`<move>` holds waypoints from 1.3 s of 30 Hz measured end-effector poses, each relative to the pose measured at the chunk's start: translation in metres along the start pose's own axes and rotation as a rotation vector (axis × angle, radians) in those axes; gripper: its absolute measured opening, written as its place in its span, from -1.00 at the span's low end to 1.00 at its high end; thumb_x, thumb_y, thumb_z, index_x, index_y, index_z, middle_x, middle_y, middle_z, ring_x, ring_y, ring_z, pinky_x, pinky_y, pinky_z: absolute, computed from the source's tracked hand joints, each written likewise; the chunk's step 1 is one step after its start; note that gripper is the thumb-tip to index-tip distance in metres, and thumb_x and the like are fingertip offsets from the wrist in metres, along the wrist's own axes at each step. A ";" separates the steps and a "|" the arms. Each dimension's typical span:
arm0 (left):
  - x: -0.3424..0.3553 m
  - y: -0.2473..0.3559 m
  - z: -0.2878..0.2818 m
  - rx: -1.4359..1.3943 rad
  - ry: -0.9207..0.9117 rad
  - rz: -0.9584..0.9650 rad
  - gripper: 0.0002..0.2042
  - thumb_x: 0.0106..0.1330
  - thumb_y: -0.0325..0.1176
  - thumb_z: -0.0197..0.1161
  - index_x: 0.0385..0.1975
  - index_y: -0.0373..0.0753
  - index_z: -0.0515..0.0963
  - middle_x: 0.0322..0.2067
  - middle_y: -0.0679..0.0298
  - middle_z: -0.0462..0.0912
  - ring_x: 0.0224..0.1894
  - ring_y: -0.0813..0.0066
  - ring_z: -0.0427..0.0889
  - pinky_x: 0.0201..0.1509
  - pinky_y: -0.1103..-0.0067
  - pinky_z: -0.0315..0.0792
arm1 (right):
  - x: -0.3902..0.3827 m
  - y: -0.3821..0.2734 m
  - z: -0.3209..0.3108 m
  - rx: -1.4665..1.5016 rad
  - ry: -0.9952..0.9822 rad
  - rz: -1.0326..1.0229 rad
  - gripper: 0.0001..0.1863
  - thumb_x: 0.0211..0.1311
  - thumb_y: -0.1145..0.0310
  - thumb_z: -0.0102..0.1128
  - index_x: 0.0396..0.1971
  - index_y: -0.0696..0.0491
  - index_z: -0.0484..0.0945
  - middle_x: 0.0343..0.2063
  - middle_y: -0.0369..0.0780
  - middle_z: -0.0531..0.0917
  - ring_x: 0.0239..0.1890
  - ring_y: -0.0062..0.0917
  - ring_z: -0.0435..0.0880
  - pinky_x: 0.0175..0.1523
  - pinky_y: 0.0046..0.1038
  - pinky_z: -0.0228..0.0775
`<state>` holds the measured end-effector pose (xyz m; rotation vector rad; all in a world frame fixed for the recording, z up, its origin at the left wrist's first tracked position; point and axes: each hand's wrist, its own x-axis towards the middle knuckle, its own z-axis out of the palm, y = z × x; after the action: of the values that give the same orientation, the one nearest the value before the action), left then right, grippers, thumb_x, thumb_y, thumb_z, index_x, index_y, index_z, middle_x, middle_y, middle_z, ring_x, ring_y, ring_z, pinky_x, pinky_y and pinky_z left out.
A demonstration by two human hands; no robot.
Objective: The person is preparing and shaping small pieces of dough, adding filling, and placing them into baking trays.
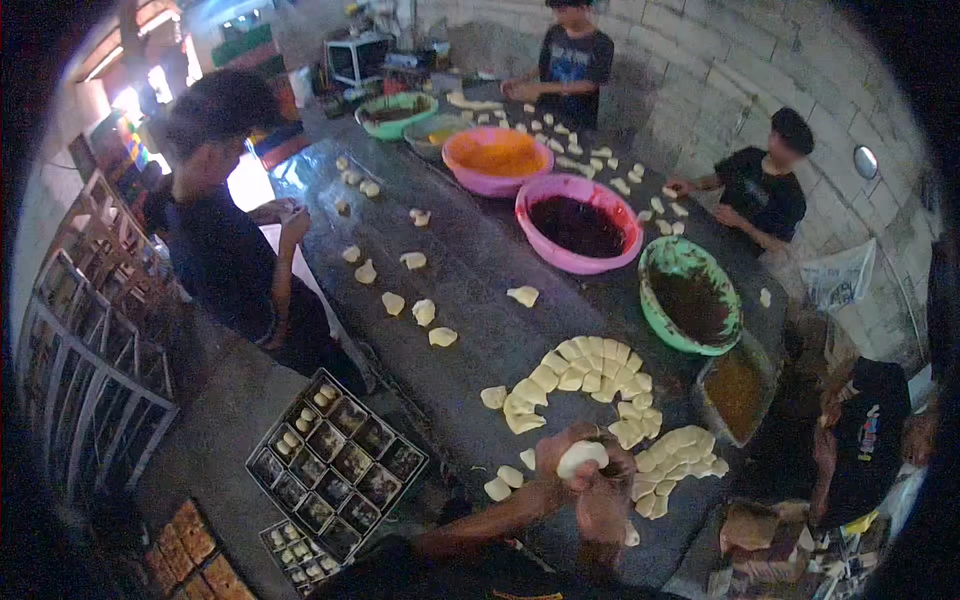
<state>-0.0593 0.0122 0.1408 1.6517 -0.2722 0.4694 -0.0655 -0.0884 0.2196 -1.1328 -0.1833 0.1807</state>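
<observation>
We see both hands meeting over the near edge of the desk (470,290): the left hand (553,462) and the right hand (607,492) cup one pale dough piece (581,458), fingers curled narrowly around it. Just beyond them, folded dough pieces (585,375) lie clustered on the desk, with a green basin (660,262) and a pink basin (532,195) toward the far right edge.

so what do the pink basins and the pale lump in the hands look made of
Pink basins: likely plastic, going by the bright even colour and thin rolled rims. Pale lump: looks like soft dough, smooth and matte, rounded between both hands.
</observation>
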 end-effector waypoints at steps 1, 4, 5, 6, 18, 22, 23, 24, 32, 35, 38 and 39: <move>0.008 0.004 -0.017 0.147 -0.206 -0.223 -0.58 0.31 -0.03 0.24 -0.16 -0.34 0.52 -0.23 0.09 0.63 -0.12 0.13 0.64 -0.09 0.35 0.50 | 0.008 0.005 0.021 0.099 0.137 0.107 -0.87 0.13 0.53 0.33 -0.32 0.14 0.58 -0.30 -0.28 0.62 -0.17 -0.53 0.57 -0.15 -0.54 0.45; -0.049 -0.112 -0.025 -0.334 0.295 -0.258 -0.47 0.31 0.10 0.17 -0.08 -0.35 0.51 -0.23 0.08 0.67 -0.15 0.20 0.68 -0.04 0.37 0.52 | 0.060 0.078 0.023 0.183 0.091 0.231 -0.80 0.23 0.35 0.31 -0.25 0.13 0.56 -0.31 -0.26 0.62 -0.14 -0.54 0.57 -0.14 -0.50 0.48; -0.007 -0.079 -0.059 -0.259 0.091 -0.420 -0.40 0.33 0.04 0.18 0.19 -0.31 0.32 -0.05 0.07 0.63 -0.13 0.26 0.68 -0.01 0.41 0.52 | 0.101 0.095 0.006 -0.143 -0.183 0.497 -0.75 0.36 0.23 0.10 -0.22 0.13 0.52 -0.24 -0.25 0.58 -0.14 -0.55 0.55 -0.07 -0.48 0.44; 0.004 -0.083 -0.079 -0.246 0.069 -0.420 -0.40 0.33 0.04 0.18 0.19 -0.31 0.32 -0.05 0.07 0.63 -0.13 0.26 0.68 -0.01 0.41 0.52 | 0.139 0.104 0.011 -0.461 -0.504 0.767 -0.64 0.49 0.11 -0.10 -0.19 0.13 0.49 -0.17 -0.25 0.54 -0.14 -0.57 0.52 -0.01 -0.45 0.40; 0.002 -0.127 -0.258 -0.170 0.235 -0.633 -0.42 0.52 0.05 -0.29 0.31 -0.29 0.22 0.02 -0.01 0.57 -0.11 0.29 0.66 -0.06 0.37 0.57 | 0.518 0.188 -0.001 -1.459 -0.308 -0.105 -0.32 0.41 -0.10 -0.32 -0.36 0.14 0.70 -0.42 0.10 0.67 -0.25 -0.03 0.68 0.05 -0.10 0.43; 0.014 -0.107 -0.268 -0.064 0.291 -0.687 -0.31 0.48 0.17 -0.42 0.24 -0.33 0.30 -0.04 0.00 0.60 -0.20 0.28 0.68 -0.08 0.37 0.57 | 0.521 0.197 -0.003 -1.628 -0.147 -0.030 -0.30 0.38 -0.15 -0.24 -0.51 0.16 0.67 -0.50 0.07 0.66 -0.30 -0.07 0.70 -0.08 -0.09 0.49; 0.008 -0.106 -0.272 -0.080 0.338 -0.723 -0.30 0.47 0.18 -0.39 0.24 -0.34 0.31 -0.06 0.00 0.61 -0.21 0.27 0.68 -0.08 0.37 0.57 | 0.519 0.182 0.008 -1.556 -0.205 0.022 -0.31 0.37 -0.13 -0.26 -0.45 0.18 0.67 -0.43 0.09 0.67 -0.25 -0.05 0.69 -0.03 -0.08 0.48; 0.007 -0.105 -0.273 -0.102 0.372 -0.755 -0.30 0.46 0.20 -0.37 0.24 -0.35 0.31 -0.09 0.00 0.63 -0.22 0.27 0.68 -0.09 0.37 0.57 | 0.515 0.168 0.011 -1.489 -0.247 0.075 -0.31 0.37 -0.12 -0.27 -0.38 0.21 0.68 -0.36 0.11 0.68 -0.19 -0.02 0.68 0.03 -0.07 0.47; 0.001 -0.100 -0.260 -0.168 0.390 -0.648 -0.37 0.51 0.09 -0.30 0.17 -0.40 0.38 -0.03 -0.01 0.60 -0.09 0.21 0.64 0.06 0.34 0.53 | 0.490 0.153 0.013 -1.525 -0.012 -0.149 -0.32 0.34 -0.15 -0.13 -0.56 0.20 0.64 -0.54 0.00 0.67 -0.33 -0.11 0.71 -0.10 -0.14 0.52; 0.015 -0.079 -0.248 -0.141 0.412 -0.647 -0.42 0.51 0.04 -0.23 0.17 -0.39 0.39 0.00 0.01 0.58 0.05 0.12 0.57 0.18 0.28 0.42 | 0.456 0.126 0.000 -0.782 0.008 0.173 -0.33 0.39 -0.18 -0.19 -0.48 0.15 0.63 -0.49 -0.15 0.69 -0.32 -0.34 0.71 -0.10 -0.29 0.54; 0.040 -0.059 -0.213 -0.103 0.236 -0.606 -0.41 0.49 0.08 -0.19 0.17 -0.36 0.41 0.04 0.02 0.55 0.12 0.19 0.51 0.25 0.29 0.32 | 0.336 0.111 0.028 0.225 -0.315 0.298 -0.51 0.47 -0.05 -0.18 -0.31 0.04 0.58 -0.40 -0.27 0.67 -0.34 -0.52 0.67 -0.17 -0.44 0.54; 0.053 -0.055 -0.189 -0.159 0.224 -0.591 -0.41 0.49 0.09 -0.20 0.14 -0.36 0.43 0.03 0.03 0.55 0.10 0.23 0.52 0.23 0.31 0.33 | 0.294 0.117 0.025 0.401 -0.298 0.315 -0.60 0.44 0.00 -0.08 -0.27 0.03 0.57 -0.38 -0.27 0.67 -0.34 -0.52 0.66 -0.15 -0.44 0.54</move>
<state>-0.0158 0.2106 0.1317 1.4231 0.3335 0.1719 0.2078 0.0505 0.1390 -0.7243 -0.2201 0.6401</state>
